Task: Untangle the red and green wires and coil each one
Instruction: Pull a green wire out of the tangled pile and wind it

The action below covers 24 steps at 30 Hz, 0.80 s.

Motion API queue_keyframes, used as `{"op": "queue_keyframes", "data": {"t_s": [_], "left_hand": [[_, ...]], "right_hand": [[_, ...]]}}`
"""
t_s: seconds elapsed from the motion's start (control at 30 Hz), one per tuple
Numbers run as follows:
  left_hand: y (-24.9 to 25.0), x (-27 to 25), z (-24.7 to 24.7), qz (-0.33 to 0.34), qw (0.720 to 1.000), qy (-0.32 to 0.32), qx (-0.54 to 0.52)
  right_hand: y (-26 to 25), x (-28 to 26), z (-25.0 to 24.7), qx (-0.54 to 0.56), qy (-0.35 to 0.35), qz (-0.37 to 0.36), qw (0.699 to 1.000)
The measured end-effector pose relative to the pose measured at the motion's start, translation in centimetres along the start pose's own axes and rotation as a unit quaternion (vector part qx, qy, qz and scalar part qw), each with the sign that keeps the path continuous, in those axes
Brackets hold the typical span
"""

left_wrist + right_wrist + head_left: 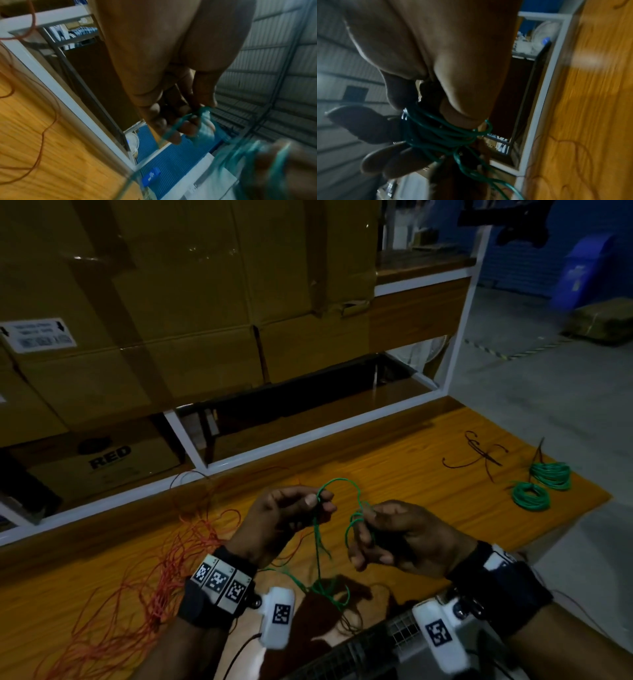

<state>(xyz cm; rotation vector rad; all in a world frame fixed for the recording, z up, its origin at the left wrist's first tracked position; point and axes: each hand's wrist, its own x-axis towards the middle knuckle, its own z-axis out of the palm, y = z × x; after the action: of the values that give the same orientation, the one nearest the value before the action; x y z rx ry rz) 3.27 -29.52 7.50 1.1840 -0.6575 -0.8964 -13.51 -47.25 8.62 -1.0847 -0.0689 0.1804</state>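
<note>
A thin green wire [339, 481] arches between my two hands above the orange wooden table [394, 453]. My left hand [317, 501] pinches it between thumb and forefinger, also seen in the left wrist view, left hand [197, 116]. My right hand [364, 517] holds several turns of the green wire [440, 134] wound round its fingers. The wire's loose tail [320, 577] hangs down to the table between my wrists. A loose tangle of red wire [161, 587] lies on the table at my left.
Two coiled green bundles [541, 484] lie at the table's far right, with dark wire scraps [479, 455] beside them. Stacked cardboard boxes [171, 302] and a white-framed shelf [308, 436] stand behind the table. Grey floor lies to the right.
</note>
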Motion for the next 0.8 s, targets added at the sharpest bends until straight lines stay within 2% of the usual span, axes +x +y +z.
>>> {"op": "queue_keyframes", "data": {"t_s": [0.13, 0.2, 0.3, 0.43, 0.53, 0.6, 0.73, 0.8], "left_hand": [[-1.4, -0.1, 0.4, -0.013, 0.999, -0.032, 0.010], [-2.1, -0.2, 0.6, -0.021, 0.999, -0.038, -0.010], [-2.9, -0.5, 0.8, -0.016, 1.000, -0.013, -0.004], [-3.4, -1.1, 0.5, -0.011, 0.997, 0.048, 0.056], [-4.1, -1.5, 0.0, 0.001, 0.985, 0.073, 0.157], [-5.0, -2.0, -0.6, -0.010, 0.979, 0.090, 0.185], [-6.2, -3.2, -2.0, -0.076, 0.984, 0.044, 0.154], [-6.4, -3.6, -2.1, -0.082, 0.983, 0.015, 0.164]], "right_hand": [[-2.3, 0.6, 1.0, 0.151, -0.019, -0.116, 0.981], [-3.7, 1.0, 1.2, 0.225, 0.030, -0.166, 0.960], [-5.2, 1.5, 1.5, 0.269, 0.114, -0.234, 0.927], [-6.2, 1.6, 1.0, 0.261, 0.183, -0.289, 0.903], [-6.8, 1.5, 0.4, 0.240, 0.227, -0.329, 0.885], [-7.2, 1.2, -0.1, 0.228, 0.253, -0.346, 0.874], [-6.7, 1.1, -1.1, 0.205, 0.282, -0.334, 0.876], [-6.0, 1.2, -1.0, 0.197, 0.285, -0.308, 0.886]]}}
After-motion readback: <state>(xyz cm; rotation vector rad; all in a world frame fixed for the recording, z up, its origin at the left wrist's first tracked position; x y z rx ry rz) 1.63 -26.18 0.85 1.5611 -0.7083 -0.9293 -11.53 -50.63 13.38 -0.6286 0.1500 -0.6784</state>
